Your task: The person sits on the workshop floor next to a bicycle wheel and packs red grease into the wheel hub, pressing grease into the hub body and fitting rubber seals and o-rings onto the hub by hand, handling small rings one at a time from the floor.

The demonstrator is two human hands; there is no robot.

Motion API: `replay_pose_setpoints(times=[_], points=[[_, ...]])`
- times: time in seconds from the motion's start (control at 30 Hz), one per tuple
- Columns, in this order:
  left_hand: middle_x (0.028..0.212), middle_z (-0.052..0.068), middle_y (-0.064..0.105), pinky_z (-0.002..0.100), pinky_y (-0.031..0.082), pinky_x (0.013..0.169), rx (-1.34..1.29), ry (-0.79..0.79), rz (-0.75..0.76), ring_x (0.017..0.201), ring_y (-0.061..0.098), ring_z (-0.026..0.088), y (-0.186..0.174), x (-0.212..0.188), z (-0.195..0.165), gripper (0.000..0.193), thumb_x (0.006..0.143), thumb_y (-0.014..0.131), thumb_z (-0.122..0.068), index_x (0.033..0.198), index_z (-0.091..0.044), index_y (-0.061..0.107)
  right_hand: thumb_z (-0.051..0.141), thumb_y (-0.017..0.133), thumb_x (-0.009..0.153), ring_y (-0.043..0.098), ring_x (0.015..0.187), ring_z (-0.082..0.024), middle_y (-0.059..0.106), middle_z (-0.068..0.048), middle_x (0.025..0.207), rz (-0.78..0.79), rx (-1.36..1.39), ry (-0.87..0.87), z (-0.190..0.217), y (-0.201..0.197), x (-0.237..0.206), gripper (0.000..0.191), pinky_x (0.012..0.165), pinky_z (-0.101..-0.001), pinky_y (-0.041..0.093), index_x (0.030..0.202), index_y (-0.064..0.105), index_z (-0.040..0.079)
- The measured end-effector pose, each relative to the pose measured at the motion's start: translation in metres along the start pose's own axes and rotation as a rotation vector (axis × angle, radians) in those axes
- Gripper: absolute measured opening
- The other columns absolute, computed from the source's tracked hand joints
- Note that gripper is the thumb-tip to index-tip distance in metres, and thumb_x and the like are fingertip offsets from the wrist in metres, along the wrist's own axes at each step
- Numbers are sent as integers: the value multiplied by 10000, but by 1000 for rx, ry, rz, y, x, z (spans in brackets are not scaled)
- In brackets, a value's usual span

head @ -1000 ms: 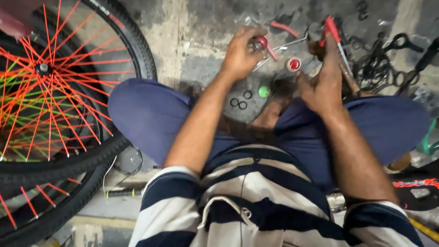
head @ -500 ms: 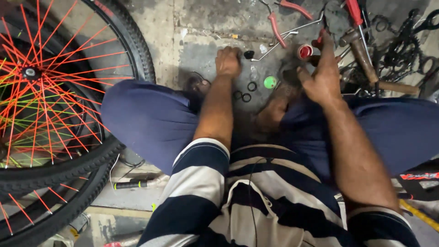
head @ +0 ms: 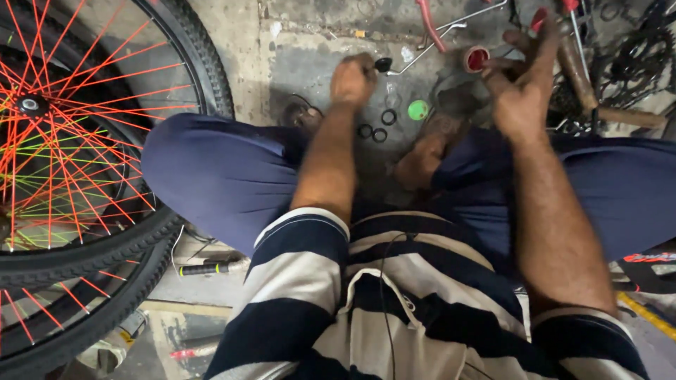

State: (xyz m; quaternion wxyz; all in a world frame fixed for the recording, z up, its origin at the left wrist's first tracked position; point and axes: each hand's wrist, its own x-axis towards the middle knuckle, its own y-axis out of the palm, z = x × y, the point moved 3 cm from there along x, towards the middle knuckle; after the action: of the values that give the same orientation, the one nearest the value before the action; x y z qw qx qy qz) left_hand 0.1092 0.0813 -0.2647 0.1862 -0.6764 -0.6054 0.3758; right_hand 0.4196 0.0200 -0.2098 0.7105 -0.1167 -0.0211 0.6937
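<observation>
Grey, stained concrete floor carries everything, and the person sits on it with knees spread. The left hand is curled into a closed fist, knuckles up, pressed down beside a small dark part on the floor; whether it grips anything inside cannot be told. The right hand is raised with fingers loosely spread, its fingertips touching a small red-lined round cap. That cap looks light, rigid and smooth, likely best pinched by its rim between thumb and forefinger. Just below the fist lie three black rubber rings and a green round piece: light, probably springy and easy to flick away, so a fingertip pinch suits them.

Room is tight. A wooden-handled hammer, a metal rod and a chain and sprocket crowd the far right of the floor, and a bicycle wheel with orange spokes hems in the left. Bare floor between the knees is the only open patch.
</observation>
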Motion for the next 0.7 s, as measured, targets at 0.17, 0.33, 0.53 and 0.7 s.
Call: replay_pose_setpoints(times=[0.17, 0.33, 0.53, 0.7], points=[[1022, 155, 736, 480, 540, 860, 75, -125, 169, 1001, 685, 366, 16, -2, 8, 217, 794, 721, -247, 1001, -186, 739, -175, 572, 940, 688, 1108, -233, 472, -207, 1531, -94, 65, -39, 10, -11, 2, 966, 894, -320, 576, 1707, 81, 147], [1026, 127, 766, 443, 559, 907, -74, -95, 176, 1012, 716, 332, 19, 7, 8, 215, 828, 739, -287, 1004, -162, 743, -129, 641, 1025, 637, 1179, -230, 470, -157, 1553, -425, 209, -208, 75, -75, -15, 898, 966, -344, 553, 1665, 72, 140], [996, 121, 773, 467, 508, 926, 153, 265, 270, 1042, 652, 376, 41, 0, -4, 278, 832, 799, -316, 1025, -128, 734, -90, 674, 1068, 621, 1144, -218, 523, -127, 1411, -756, 39, -372, 122, -175, -111, 785, 970, -329, 528, 1604, 132, 94], [1057, 143, 744, 461, 539, 899, 189, 249, 472, 1016, 694, 348, 51, -15, -9, 375, 828, 800, -326, 1113, -118, 671, -58, 702, 1104, 607, 1114, -209, 567, -102, 1293, -936, -113, -337, 77, -223, -170, 697, 973, -317, 507, 1554, 182, 56]])
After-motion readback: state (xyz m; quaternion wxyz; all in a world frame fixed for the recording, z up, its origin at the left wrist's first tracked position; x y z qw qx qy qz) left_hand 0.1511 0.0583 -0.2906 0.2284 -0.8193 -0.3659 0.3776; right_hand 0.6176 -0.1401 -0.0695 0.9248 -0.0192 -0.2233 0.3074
